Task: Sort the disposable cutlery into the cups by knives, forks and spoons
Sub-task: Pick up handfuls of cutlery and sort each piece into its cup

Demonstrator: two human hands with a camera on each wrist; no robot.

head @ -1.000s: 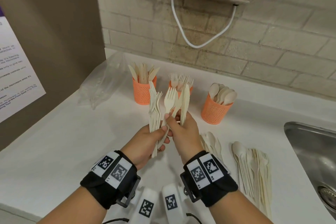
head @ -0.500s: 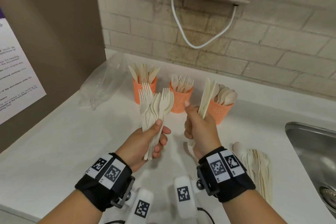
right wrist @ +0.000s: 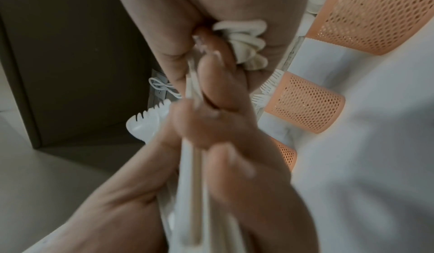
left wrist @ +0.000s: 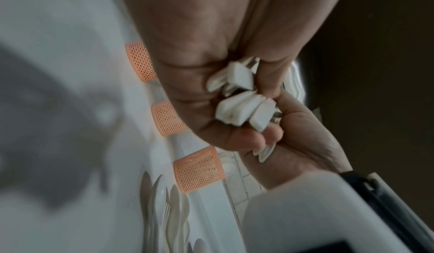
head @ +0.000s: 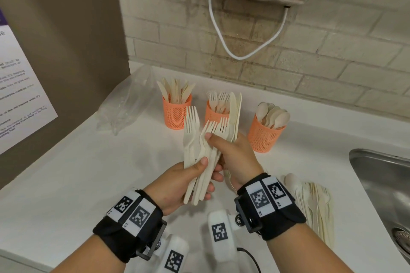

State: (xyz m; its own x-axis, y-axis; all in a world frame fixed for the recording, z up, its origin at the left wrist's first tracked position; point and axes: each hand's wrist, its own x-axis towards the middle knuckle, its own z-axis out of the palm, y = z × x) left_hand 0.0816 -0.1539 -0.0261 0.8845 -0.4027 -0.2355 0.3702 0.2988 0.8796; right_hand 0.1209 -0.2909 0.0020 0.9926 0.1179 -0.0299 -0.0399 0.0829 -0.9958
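My left hand (head: 188, 177) grips a fan of several cream forks (head: 192, 131) by their handles, above the white counter (head: 66, 184). My right hand (head: 230, 150) holds a few knives (head: 234, 113) upright and its thumb touches the fork heads. In the left wrist view the handle ends (left wrist: 239, 97) stick out of my curled left fingers. The right wrist view shows the knife handle ends (right wrist: 244, 47) in my right palm. Three orange mesh cups stand behind: the knife cup (head: 176, 111), the fork cup (head: 213, 113) and the spoon cup (head: 265, 135).
A pile of loose cutlery (head: 310, 201) lies on the counter at the right, beside a steel sink (head: 386, 188). A crumpled clear plastic bag (head: 126, 99) sits at the back left. A white cable (head: 221, 29) hangs down the brick wall.
My right hand, which had pulled away to the right with the knives, has come back against the fork bunch in my left hand. The forks have tilted slightly right.
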